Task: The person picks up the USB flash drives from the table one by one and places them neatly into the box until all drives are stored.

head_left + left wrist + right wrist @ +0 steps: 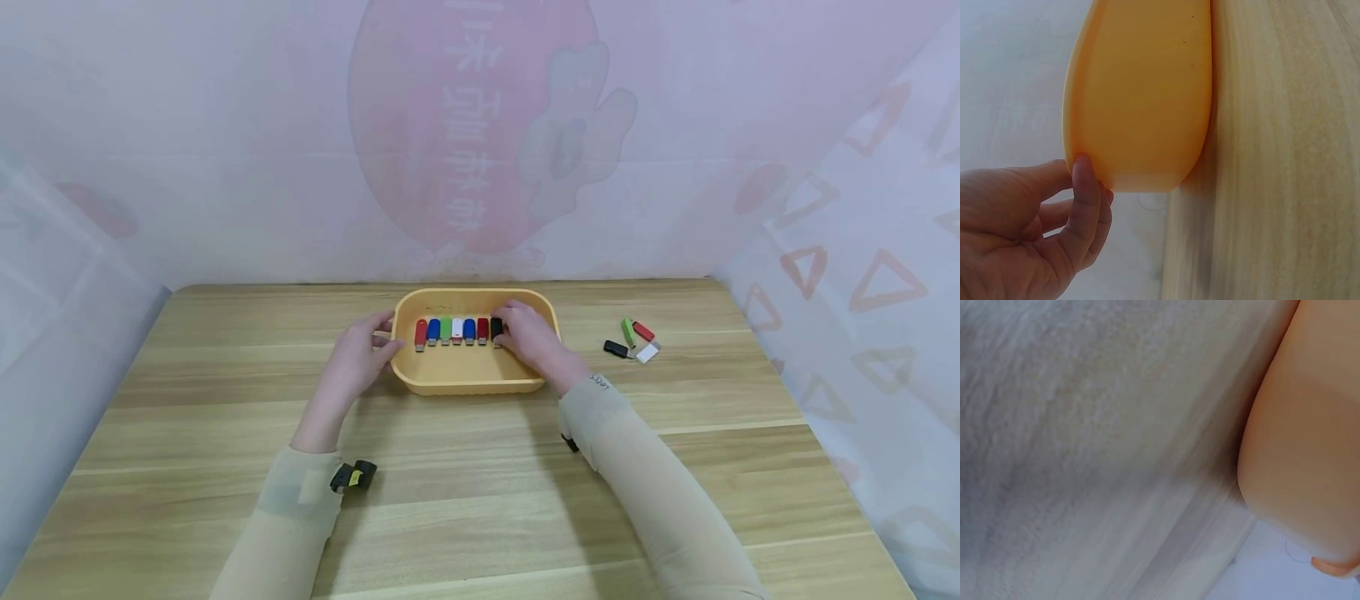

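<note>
Right hand (pixel 527 333) is down inside the yellow tray (pixel 472 382), fingers curled over the black USB stick (pixel 496 328) at the right end of the row. From the head view it looks like a pinch on that stick, though the fingertips themselves are hidden behind the knuckles. The right wrist view gives only the tray's outer wall and blurred table, so no help there.

Left hand (pixel 358 357) is at the tray's left wall. In the left wrist view the thumb (pixel 1085 187) presses flat against the orange-yellow side and the other fingers lie loose beside it: a steadying touch, not a clamp.

The row in the tray reads, left to right: red, blue, green, white, blue, red, then the black one under the right hand. All lie side by side, touching or nearly so.

My read: the black stick is being seated at the end of the line. Next calls for letting go cleanly without nudging the red neighbour, then reaching right.

Out on the wooden table (pixel 480 500), well apart to the right of the tray, sits a loose cluster: green stick (pixel 627 332), red stick (pixel 643 332), black stick (pixel 616 348), white stick (pixel 647 352).
</note>
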